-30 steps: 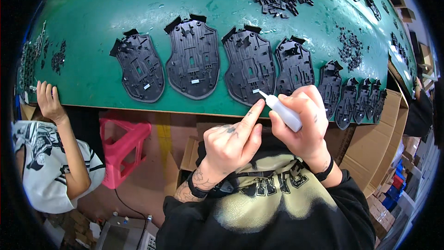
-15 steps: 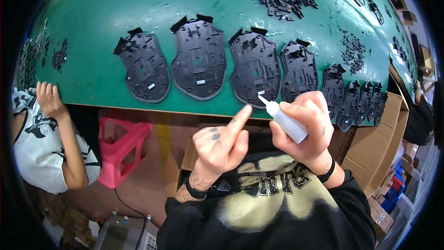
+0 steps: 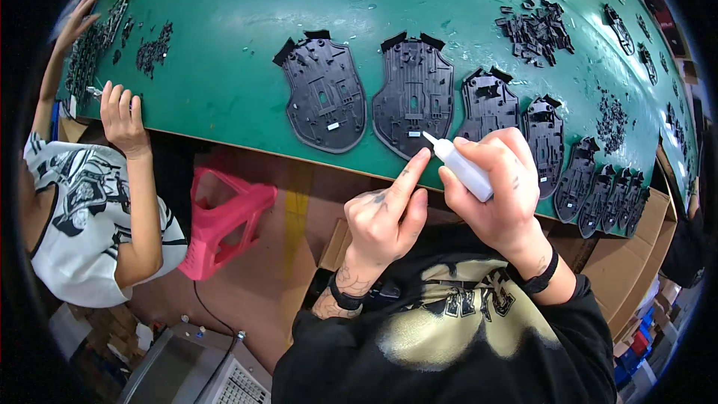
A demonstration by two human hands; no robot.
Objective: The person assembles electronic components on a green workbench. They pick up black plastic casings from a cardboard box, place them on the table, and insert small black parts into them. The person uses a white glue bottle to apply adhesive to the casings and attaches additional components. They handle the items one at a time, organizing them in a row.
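Note:
My right hand (image 3: 497, 179) grips a small translucent squeeze bottle (image 3: 470, 172) with a thin white nozzle, tilted up and to the left. Its tip is by the pale label near the bottom end of a black mouse-shaped plastic shell (image 3: 413, 97), second from the left in a row along the table edge. Beside the bottle, my left hand (image 3: 385, 221) holds nothing: its index finger stretches toward that shell's lower rim, thumb apart, other fingers curled. Whether the fingertip touches the shell I cannot tell. Another shell (image 3: 325, 90) lies to the left; several more run to the right, one partly behind my right hand.
The green table (image 3: 224, 67) bears a heap of black parts (image 3: 537, 26) and scattered small pieces (image 3: 613, 123). At left, a co-worker's hand (image 3: 126, 120) is at the table edge near dark parts (image 3: 153, 49). A pink stool (image 3: 224, 217) and cardboard box (image 3: 636, 247) stand below.
The view has swung left, so the table's things appear farther right. My hands and the squeeze bottle have moved from the third shell to the second. The co-worker's other arm now shows, raised.

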